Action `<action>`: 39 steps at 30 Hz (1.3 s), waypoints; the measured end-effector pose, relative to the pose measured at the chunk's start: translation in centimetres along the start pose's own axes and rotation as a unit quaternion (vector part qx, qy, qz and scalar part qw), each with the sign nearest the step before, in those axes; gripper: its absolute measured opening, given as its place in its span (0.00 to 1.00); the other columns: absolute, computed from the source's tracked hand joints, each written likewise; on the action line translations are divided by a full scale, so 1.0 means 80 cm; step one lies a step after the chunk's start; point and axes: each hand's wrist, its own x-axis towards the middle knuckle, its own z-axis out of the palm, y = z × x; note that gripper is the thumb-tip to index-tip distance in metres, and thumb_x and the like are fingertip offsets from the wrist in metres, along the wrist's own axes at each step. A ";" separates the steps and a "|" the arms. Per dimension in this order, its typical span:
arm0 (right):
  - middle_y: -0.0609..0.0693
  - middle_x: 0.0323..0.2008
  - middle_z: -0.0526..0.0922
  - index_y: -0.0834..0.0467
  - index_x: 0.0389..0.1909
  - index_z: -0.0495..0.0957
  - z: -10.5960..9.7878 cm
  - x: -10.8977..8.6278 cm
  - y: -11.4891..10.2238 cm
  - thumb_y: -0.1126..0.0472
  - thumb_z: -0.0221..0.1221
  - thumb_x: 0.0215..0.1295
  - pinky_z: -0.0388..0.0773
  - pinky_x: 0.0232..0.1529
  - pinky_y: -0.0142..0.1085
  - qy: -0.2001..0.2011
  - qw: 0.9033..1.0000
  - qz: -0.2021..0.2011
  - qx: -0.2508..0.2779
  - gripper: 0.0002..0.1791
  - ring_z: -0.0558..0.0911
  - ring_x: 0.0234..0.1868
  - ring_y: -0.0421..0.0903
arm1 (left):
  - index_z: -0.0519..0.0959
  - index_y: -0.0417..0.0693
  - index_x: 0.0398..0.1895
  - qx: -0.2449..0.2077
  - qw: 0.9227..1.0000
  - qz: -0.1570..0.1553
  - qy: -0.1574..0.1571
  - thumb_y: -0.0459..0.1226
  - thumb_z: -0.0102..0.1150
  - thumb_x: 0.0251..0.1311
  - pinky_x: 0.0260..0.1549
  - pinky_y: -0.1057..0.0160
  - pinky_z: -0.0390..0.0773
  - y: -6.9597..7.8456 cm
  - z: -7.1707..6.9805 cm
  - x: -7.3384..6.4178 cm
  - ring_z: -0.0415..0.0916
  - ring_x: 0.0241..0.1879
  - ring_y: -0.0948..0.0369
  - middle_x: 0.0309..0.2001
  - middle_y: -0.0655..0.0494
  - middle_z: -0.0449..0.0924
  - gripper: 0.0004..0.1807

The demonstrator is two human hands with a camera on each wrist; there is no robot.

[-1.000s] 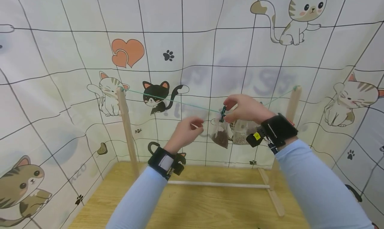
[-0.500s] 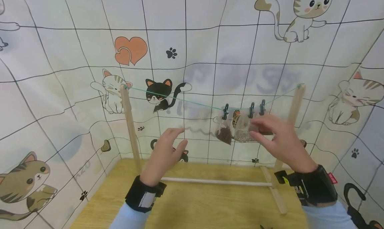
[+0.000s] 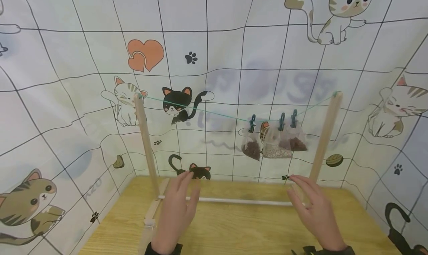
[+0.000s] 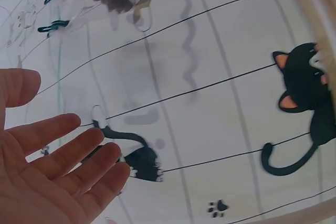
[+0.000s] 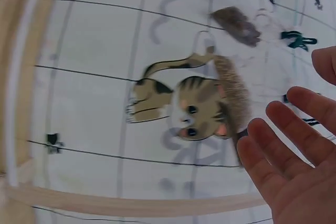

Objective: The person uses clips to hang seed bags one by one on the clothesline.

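Three clear bags hang by dark green clips from a thin green string (image 3: 217,114). The left bag (image 3: 251,150) holds dark brown bits, the middle bag (image 3: 276,151) pale grains, and the right bag (image 3: 297,144) reddish-brown bits. One clip (image 3: 252,123) grips the top of the left bag. My left hand (image 3: 177,206) is held over the table on the left, fingers extended and holding nothing. Lower right, my right hand (image 3: 315,212) is likewise bare, below the bags and apart from them. In the right wrist view its palm (image 5: 304,182) and spread fingers show.
Wooden posts, left (image 3: 146,147) and right (image 3: 326,140), carry the string. A white rod (image 3: 240,201) joins them low down, above the wood-grain table (image 3: 240,232). Behind hangs a cat-patterned sheet (image 3: 220,51).
My right hand has let go of the left bag's clip and moved down and right. My left hand has dropped lower and to the left. The bags now hang freely.
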 end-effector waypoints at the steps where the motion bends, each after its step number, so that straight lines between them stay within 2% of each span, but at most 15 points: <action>1: 0.58 0.53 0.84 0.64 0.57 0.83 0.002 -0.009 0.003 0.77 0.70 0.52 0.60 0.61 0.13 0.002 1.000 0.004 0.001 0.27 0.70 0.61 0.22 | 0.76 0.33 0.65 0.003 1.000 -0.009 -0.003 0.35 0.65 0.67 0.56 0.41 0.79 -0.001 0.004 -0.008 0.76 0.61 0.41 0.62 0.37 0.77 0.25; 6: 0.57 0.54 0.83 0.63 0.56 0.83 0.011 -0.053 0.015 0.75 0.71 0.53 0.56 0.59 0.10 -0.017 0.998 0.056 -0.022 0.27 0.68 0.61 0.23 | 0.76 0.35 0.64 0.025 0.999 -0.025 -0.033 0.37 0.68 0.65 0.56 0.42 0.80 -0.005 0.026 -0.041 0.76 0.61 0.42 0.61 0.39 0.78 0.27; 7: 0.56 0.54 0.82 0.61 0.57 0.83 0.012 -0.061 0.016 0.74 0.71 0.54 0.59 0.57 0.10 -0.024 0.997 0.072 -0.029 0.26 0.68 0.61 0.22 | 0.76 0.35 0.64 0.031 0.998 -0.027 -0.042 0.38 0.68 0.65 0.56 0.42 0.80 -0.005 0.031 -0.047 0.76 0.60 0.42 0.61 0.39 0.78 0.27; 12: 0.52 0.54 0.82 0.58 0.56 0.83 0.020 -0.087 0.020 0.69 0.71 0.59 0.60 0.52 0.09 -0.047 0.989 0.124 -0.059 0.22 0.67 0.58 0.21 | 0.77 0.38 0.65 0.034 0.997 -0.039 -0.063 0.40 0.69 0.65 0.54 0.40 0.81 -0.006 0.046 -0.065 0.78 0.59 0.42 0.62 0.41 0.78 0.27; 15: 0.53 0.55 0.82 0.59 0.56 0.83 0.026 -0.093 0.021 0.67 0.71 0.61 0.54 0.56 0.08 -0.058 0.987 0.135 -0.061 0.21 0.74 0.57 0.33 | 0.77 0.37 0.65 0.023 0.996 -0.046 -0.067 0.39 0.68 0.66 0.54 0.39 0.80 -0.008 0.050 -0.069 0.78 0.59 0.42 0.62 0.41 0.78 0.27; 19: 0.56 0.56 0.82 0.60 0.56 0.83 0.030 -0.095 0.023 0.66 0.70 0.62 0.48 0.56 0.08 -0.071 0.986 0.137 -0.060 0.21 0.78 0.57 0.56 | 0.77 0.37 0.64 0.022 0.996 -0.052 -0.073 0.39 0.68 0.65 0.53 0.38 0.80 -0.009 0.053 -0.072 0.78 0.59 0.41 0.62 0.40 0.78 0.27; 22: 0.54 0.55 0.83 0.60 0.55 0.84 0.031 -0.096 0.027 0.67 0.72 0.60 0.53 0.55 0.09 -0.069 0.987 0.128 -0.070 0.21 0.80 0.55 0.58 | 0.77 0.36 0.64 0.022 0.995 -0.056 -0.083 0.39 0.69 0.64 0.53 0.38 0.81 -0.007 0.056 -0.074 0.77 0.58 0.40 0.62 0.39 0.78 0.27; 25: 0.53 0.51 0.84 0.61 0.52 0.85 0.028 -0.097 0.032 0.69 0.73 0.56 0.72 0.47 0.17 -0.070 0.986 0.125 -0.086 0.21 0.82 0.47 0.49 | 0.77 0.36 0.64 0.020 0.994 -0.049 -0.093 0.40 0.67 0.67 0.52 0.39 0.81 -0.002 0.060 -0.076 0.78 0.58 0.41 0.61 0.39 0.78 0.26; 27: 0.54 0.48 0.85 0.62 0.51 0.85 0.023 -0.097 0.034 0.69 0.73 0.55 0.79 0.38 0.26 -0.087 0.981 0.141 -0.100 0.20 0.82 0.41 0.47 | 0.77 0.36 0.64 0.019 0.994 -0.035 -0.101 0.42 0.64 0.69 0.52 0.39 0.81 0.003 0.064 -0.077 0.78 0.58 0.41 0.61 0.39 0.78 0.25; 29: 0.57 0.47 0.84 0.64 0.51 0.84 0.016 -0.095 0.037 0.67 0.72 0.58 0.82 0.32 0.36 -0.132 0.969 0.177 -0.108 0.19 0.83 0.39 0.47 | 0.77 0.37 0.64 0.020 0.993 -0.021 -0.112 0.44 0.62 0.72 0.51 0.39 0.81 0.009 0.068 -0.079 0.78 0.58 0.43 0.61 0.39 0.78 0.25; 31: 0.61 0.47 0.83 0.68 0.52 0.83 0.009 -0.091 0.040 0.64 0.70 0.62 0.84 0.33 0.43 -0.195 0.948 0.227 -0.111 0.19 0.84 0.39 0.54 | 0.77 0.38 0.63 0.023 0.992 0.002 -0.122 0.46 0.59 0.73 0.52 0.40 0.81 0.015 0.073 -0.083 0.78 0.59 0.44 0.61 0.41 0.79 0.25; 36: 0.65 0.44 0.82 0.74 0.54 0.79 -0.002 -0.088 0.056 0.58 0.64 0.67 0.83 0.41 0.55 -0.352 0.868 0.332 -0.107 0.23 0.84 0.42 0.61 | 0.78 0.41 0.63 0.040 0.986 0.076 -0.140 0.49 0.58 0.74 0.52 0.46 0.81 0.028 0.090 -0.094 0.78 0.58 0.50 0.60 0.46 0.79 0.25; 39: 0.64 0.41 0.83 0.75 0.51 0.78 -0.002 -0.097 0.068 0.58 0.63 0.65 0.82 0.44 0.58 -0.402 0.836 0.362 -0.094 0.24 0.83 0.42 0.61 | 0.78 0.43 0.63 0.045 0.980 0.111 -0.156 0.50 0.58 0.73 0.51 0.48 0.82 0.036 0.103 -0.103 0.79 0.57 0.51 0.60 0.48 0.79 0.25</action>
